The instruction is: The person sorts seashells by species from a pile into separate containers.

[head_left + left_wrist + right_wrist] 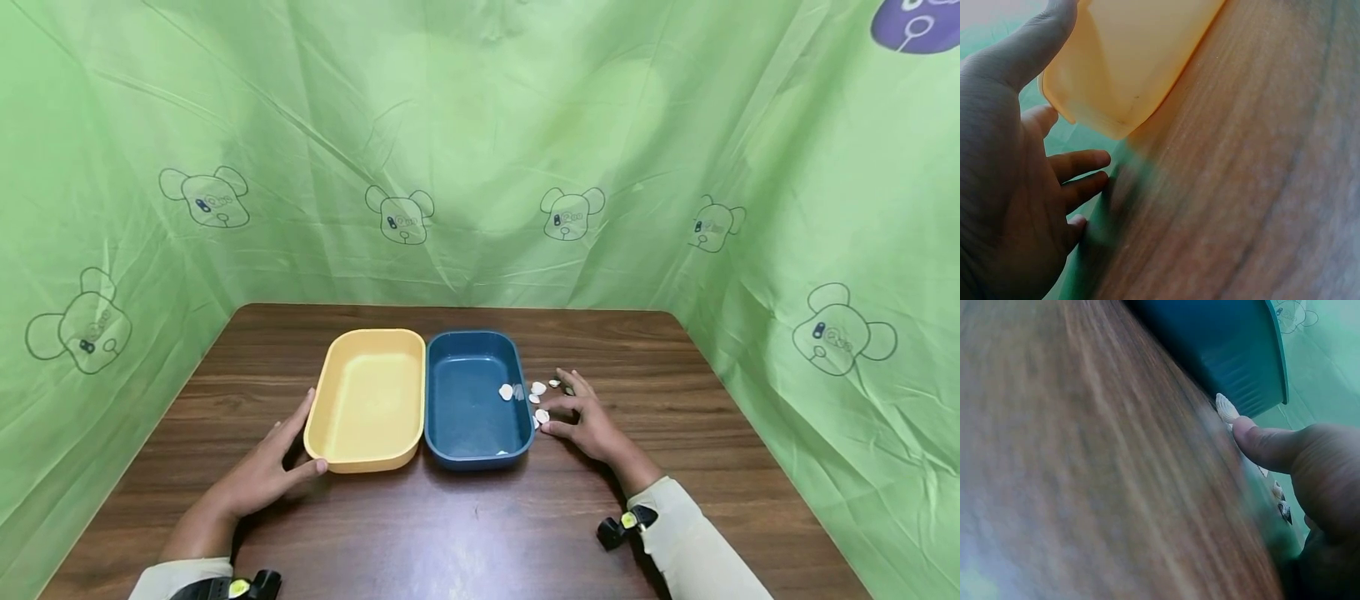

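My left hand [258,479] rests against the yellow box [366,465], with its thumb at the near left corner and its straight fingers along the left side. To the right of the blue box [480,462], my right hand [592,425] has its thumb and index finger on either side of a white seashell [542,415]. In the right wrist view the thumb tip touches a ridged shell [1227,409] close to the box wall; the index finger is hidden there. Inside the blue box lies a white shell [506,392], and another shell [502,452] shows at its near wall.
More shells lie between the blue box and my right fingers, among them a white shell [537,388] and a small one [554,383]. Both boxes stand side by side on the brown wooden table [465,533]. Green cloth [480,267] surrounds the table's back and sides.
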`<state>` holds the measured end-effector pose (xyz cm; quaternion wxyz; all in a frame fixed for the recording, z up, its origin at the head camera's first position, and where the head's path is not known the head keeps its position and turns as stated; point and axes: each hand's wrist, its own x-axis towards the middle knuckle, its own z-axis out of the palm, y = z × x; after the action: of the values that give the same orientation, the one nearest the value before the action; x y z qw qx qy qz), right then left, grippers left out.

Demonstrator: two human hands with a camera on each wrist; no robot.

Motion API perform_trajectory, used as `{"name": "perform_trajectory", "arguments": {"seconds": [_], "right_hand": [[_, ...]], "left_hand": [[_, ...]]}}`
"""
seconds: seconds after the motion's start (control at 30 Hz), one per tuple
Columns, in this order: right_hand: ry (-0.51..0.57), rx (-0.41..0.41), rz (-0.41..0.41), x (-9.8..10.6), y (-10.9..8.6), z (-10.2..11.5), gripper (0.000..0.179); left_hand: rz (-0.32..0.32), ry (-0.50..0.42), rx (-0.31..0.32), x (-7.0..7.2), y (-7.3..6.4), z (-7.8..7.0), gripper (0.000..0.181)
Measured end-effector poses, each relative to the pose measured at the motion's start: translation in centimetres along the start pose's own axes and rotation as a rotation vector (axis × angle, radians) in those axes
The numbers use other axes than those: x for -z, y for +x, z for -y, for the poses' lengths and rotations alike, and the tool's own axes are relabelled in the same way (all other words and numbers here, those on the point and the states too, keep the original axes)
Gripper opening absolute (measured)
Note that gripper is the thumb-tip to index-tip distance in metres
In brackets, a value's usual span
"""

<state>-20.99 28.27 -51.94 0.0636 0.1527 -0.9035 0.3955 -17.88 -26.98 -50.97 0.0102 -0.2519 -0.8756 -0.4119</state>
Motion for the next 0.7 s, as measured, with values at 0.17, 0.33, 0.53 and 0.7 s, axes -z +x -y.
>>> {"name": "perform_trajectory", "arguments": {"seconds": [0.17,0.33,0.53,0.7], "right_hand": [[0.008,0.006,-0.011,0.07,0.01,0.11,0.028],[0.030,0.003,-0.022,0.04,0.06,0.23,0.028],[0.059,0.020,-0.057,-0.04,0.12,0.01,0.025],[0.113,0.018,-0.069,-0.08,0.08,-0.01,0.023]], "left_hand": [[-0.010,0.008,-0.007,-0.08,0.04,0.13,0.114],[-0.020,0.011,-0.011,-0.11,-0.07,0.14,0.113],[-0.013,0.003,-0.001,-0.04,-0.01,-0.05,0.114],[-0.009,0.003,0.001,-0.08,-0.03,-0.04,0.114]]}}
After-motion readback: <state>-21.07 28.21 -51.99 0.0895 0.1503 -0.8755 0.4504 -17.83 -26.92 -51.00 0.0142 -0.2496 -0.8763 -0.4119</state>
